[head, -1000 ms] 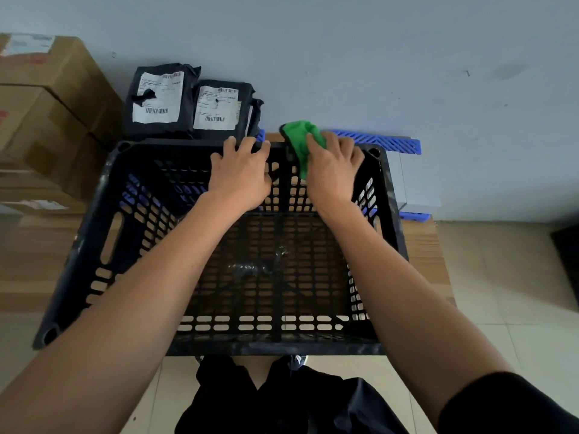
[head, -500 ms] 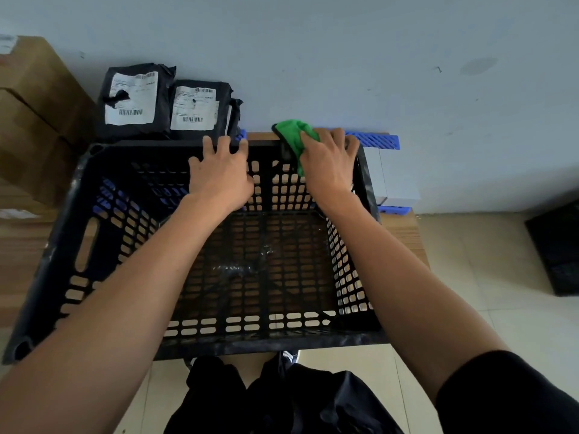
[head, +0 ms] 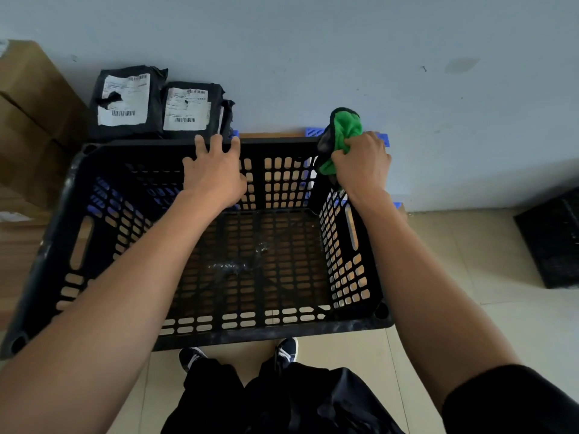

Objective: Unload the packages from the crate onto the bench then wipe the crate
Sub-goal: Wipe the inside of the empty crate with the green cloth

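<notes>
The empty black crate (head: 200,324) on the counter (head: 18,245) is being wiped at its far right corner with a green cloth (head: 343,136) bunched in the right hand (head: 360,166), while the far wall is pressed by the left hand (head: 216,173) with fingers (head: 216,144) spread, the packages (head: 156,104) are set behind it, and the other walls probably come next.

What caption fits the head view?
Right hand wipes the black crate's far right corner with a green cloth; left hand steadies the far wall.
</notes>
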### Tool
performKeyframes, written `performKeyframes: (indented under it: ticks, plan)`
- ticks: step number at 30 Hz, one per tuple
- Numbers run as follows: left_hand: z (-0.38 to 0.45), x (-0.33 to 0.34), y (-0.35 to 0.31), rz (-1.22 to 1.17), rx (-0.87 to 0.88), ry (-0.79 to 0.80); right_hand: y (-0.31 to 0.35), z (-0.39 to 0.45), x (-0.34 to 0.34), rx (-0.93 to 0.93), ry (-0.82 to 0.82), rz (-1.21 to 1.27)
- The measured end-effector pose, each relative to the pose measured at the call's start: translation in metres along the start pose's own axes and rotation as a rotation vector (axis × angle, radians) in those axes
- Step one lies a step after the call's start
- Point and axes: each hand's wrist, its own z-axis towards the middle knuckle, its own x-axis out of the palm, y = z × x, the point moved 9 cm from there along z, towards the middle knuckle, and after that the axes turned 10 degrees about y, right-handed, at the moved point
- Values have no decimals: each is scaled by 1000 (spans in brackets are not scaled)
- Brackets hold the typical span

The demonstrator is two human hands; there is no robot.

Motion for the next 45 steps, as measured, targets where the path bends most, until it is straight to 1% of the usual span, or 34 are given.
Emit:
performKeyframes:
  ticks: [5, 10, 13, 16, 21, 25, 29, 31, 33, 35, 37, 40, 42, 45]
  plan:
    - [1, 0, -1, 4, -2, 8, -16, -39, -7, 32, -12, 42]
    - [2, 0, 0, 11, 2, 7, -30, -74, -9, 4, -47, 44]
    - [1, 2, 1, 4, 8, 9, -26, -62, -11, 2, -54, 22]
    - [0, 3, 2, -16, 10, 14, -15, -36, -5, 9, -23, 8]
    - [-3, 6, 4, -41, 17, 18, -6, 0, 1, 49, 10, 79]
    - [-5, 7, 4, -63, 22, 30, -9, -1, 2, 46, 17, 90]
    - [-18, 9, -6, -96, 17, 88, -12, -4, 2, 32, 36, 132]
    - [-42, 5, -29, -112, 101, 59, -13, -3, 1, 30, 54, 149]
    - [-79, 5, -63, -164, 250, 49, -14, -3, 0, 32, 68, 142]
    - [-121, 10, -93, -241, 393, 104, -14, -4, -1, 29, 78, 149]
    - [-155, 18, -114, -218, 492, 156, -17, -6, -3, 36, 96, 187]
    - [-186, 33, -130, -136, 572, 194, -22, -14, -8, 24, 105, 300]
    - [-196, 43, -132, -106, 594, 205, -32, -21, -9, 50, 107, 404]
    - [-206, 56, -129, -87, 606, 216, -49, -36, -8, 104, 93, 463]
